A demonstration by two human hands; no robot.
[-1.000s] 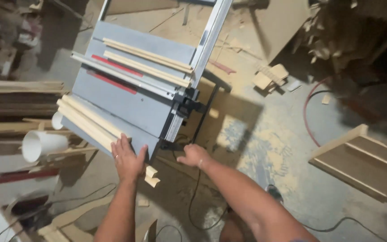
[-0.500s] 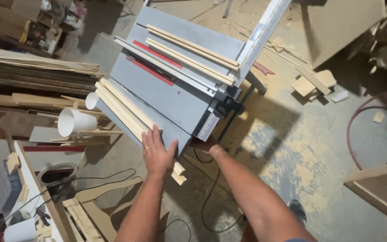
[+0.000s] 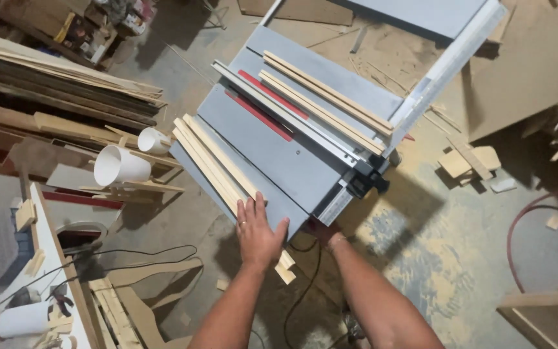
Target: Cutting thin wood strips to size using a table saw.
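Left hand lies flat, fingers spread, on the near ends of a bundle of pale narrow wooden strips at the left edge of the grey metal table saw. Right hand reaches under the saw's front edge; cannot tell if it grips anything. Beyond the long silver fence rail, more pale strips lie stacked. Judgement: some strips appear already cut, near bundle unprocessed.

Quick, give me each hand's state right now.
Left hand: open, palm flat on the wooden strips at the table saw edge.
Right hand: mostly hidden under the saw's front edge; grip cannot be told.
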